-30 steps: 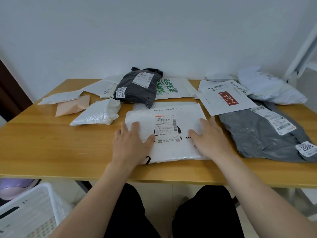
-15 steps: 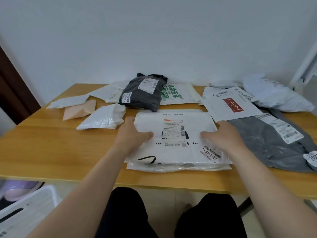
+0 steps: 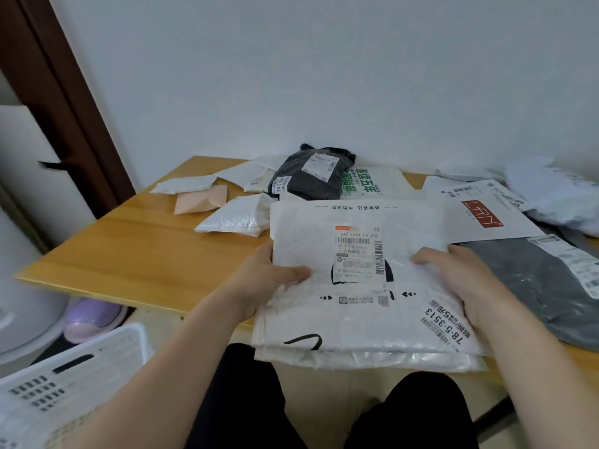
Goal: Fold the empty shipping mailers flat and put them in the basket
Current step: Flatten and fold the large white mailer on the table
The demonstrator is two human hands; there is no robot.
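A folded white mailer (image 3: 356,319) with a shipping label and black print is lifted off the wooden table (image 3: 129,254), hanging past its near edge above my lap. My left hand (image 3: 265,280) grips its left edge, thumb on top. My right hand (image 3: 460,277) grips its right side the same way. The white plastic basket (image 3: 71,377) stands on the floor at lower left, below the table. More mailers lie on the table: a black one (image 3: 311,176), a grey one (image 3: 531,283), a white one with a red logo (image 3: 486,218), a small white one (image 3: 236,218).
A peach envelope (image 3: 201,200) and other white mailers (image 3: 557,196) lie along the back of the table by the wall. A dark door frame (image 3: 64,108) rises at left. A purple object (image 3: 94,315) sits on the floor under the table's left edge.
Both hands went from pressing the white mailer flat on the table to gripping its sides. The mailer has come up and toward me, past the table edge. The view has swung left.
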